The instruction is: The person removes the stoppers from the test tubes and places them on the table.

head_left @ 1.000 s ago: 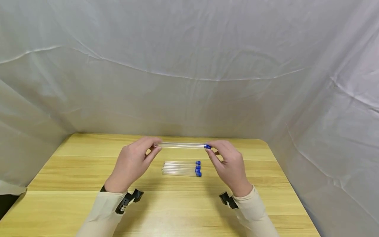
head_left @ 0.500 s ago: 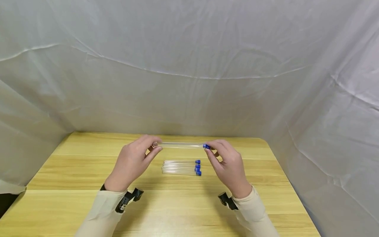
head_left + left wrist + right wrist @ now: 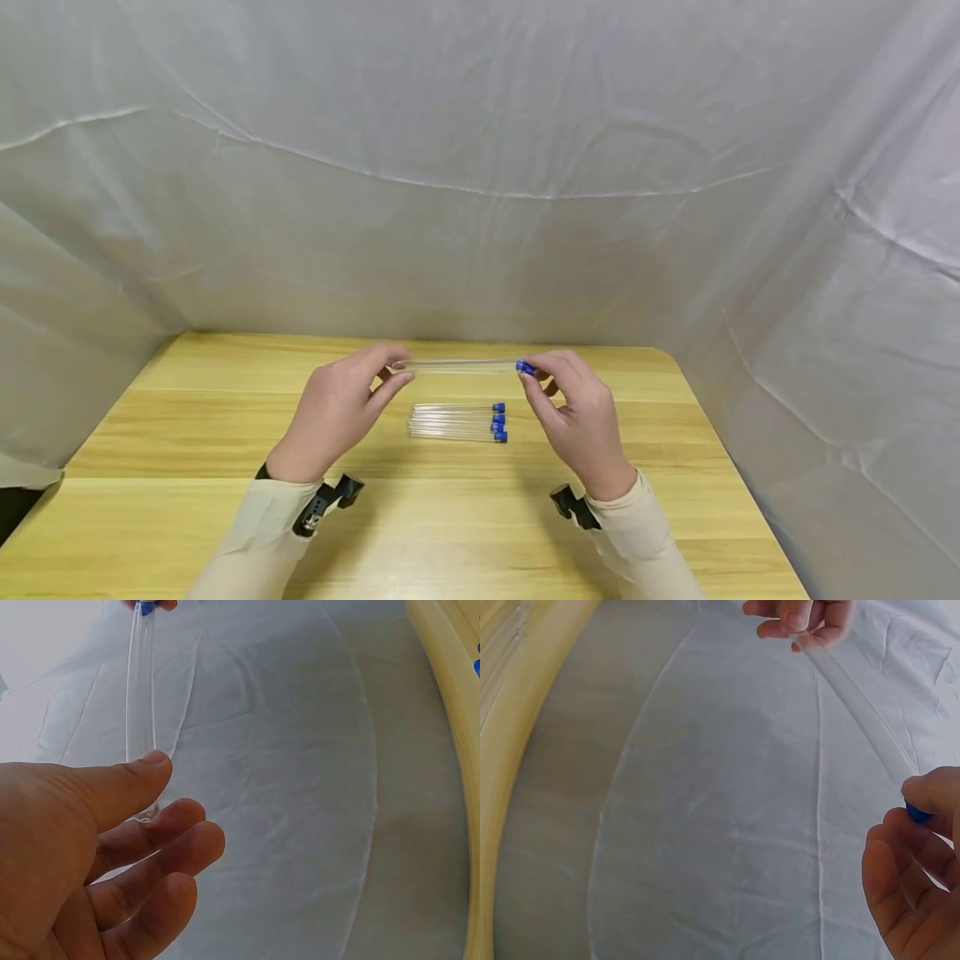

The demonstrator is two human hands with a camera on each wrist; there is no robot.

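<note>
Barely shifting since before, the left hand [image 3: 333, 417] and right hand [image 3: 577, 417] are pinching one clear tube [image 3: 461, 366] level above the table [image 3: 180, 433], blue cap [image 3: 526, 367] pointing right; three capped tubes [image 3: 456, 422] are lying below.

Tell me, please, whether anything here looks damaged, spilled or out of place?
Nothing stands out. The left hand and right hand hold one clear tube level by its ends; the other tubes lie side by side on the table.
</note>
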